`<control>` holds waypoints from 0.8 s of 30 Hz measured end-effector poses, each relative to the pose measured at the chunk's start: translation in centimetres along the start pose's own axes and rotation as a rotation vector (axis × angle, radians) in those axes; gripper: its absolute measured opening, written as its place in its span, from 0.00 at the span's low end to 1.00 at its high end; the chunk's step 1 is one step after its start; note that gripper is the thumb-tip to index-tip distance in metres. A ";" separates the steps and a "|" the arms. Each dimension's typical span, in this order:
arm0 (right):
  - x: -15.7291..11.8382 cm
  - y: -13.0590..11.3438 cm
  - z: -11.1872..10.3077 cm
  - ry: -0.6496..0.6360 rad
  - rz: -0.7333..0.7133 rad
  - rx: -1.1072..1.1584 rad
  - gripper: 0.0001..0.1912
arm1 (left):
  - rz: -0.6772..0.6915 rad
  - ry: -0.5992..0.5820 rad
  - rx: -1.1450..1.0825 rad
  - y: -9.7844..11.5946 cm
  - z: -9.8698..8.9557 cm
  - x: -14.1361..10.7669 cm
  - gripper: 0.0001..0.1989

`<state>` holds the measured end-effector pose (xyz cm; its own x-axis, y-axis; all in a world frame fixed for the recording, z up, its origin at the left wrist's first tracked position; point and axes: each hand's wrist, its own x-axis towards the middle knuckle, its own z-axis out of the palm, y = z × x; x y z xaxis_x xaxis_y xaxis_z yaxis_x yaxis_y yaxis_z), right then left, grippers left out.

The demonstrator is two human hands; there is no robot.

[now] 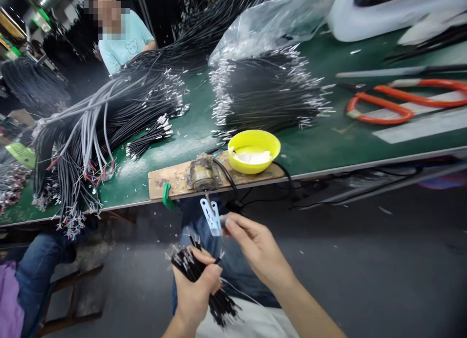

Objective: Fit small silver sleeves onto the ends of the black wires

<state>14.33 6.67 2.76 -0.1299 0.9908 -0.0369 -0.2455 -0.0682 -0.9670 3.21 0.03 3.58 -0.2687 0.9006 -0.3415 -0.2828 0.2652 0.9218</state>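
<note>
A bundle of short black cables [222, 306] with bare silvery ends is wrapped in my left hand [199, 284], low in the view over my lap. My right hand [251, 243] is pinched, thumb against fingers, just right of a light blue plastic clip [210, 217]; a small greyish thing shows at its fingertips, too small to name. The clip hangs at the shaft of a small motor [203, 172], which is fixed on a wooden board [160, 182] at the table's edge. On the board's right end stands a yellow bowl [254, 168] with white pieces inside.
Piles of black cables [262, 92] lie on the green table [314, 148], with grey cables [91, 129] to the left. Orange-handled scissors [383, 116] lie at the right. A green clamp [167, 196] grips the board. Across the table is a person in a light blue shirt [126, 44].
</note>
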 end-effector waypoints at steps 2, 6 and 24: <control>1.2 -0.9 0.4 -0.037 -0.031 -0.064 0.25 | 0.053 0.022 0.021 0.6 -0.1 0.0 0.16; 2.7 -1.8 1.1 -0.080 -0.009 -0.129 0.29 | 0.157 0.078 0.071 1.9 -0.1 0.4 0.11; 1.9 0.0 1.5 -0.137 0.374 0.365 0.26 | 0.163 0.047 0.066 2.0 1.2 1.5 0.09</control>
<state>12.67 8.33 3.03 -0.3902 0.8687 -0.3051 -0.4731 -0.4734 -0.7430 3.36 2.35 5.10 -0.3490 0.9170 -0.1930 -0.1713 0.1400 0.9752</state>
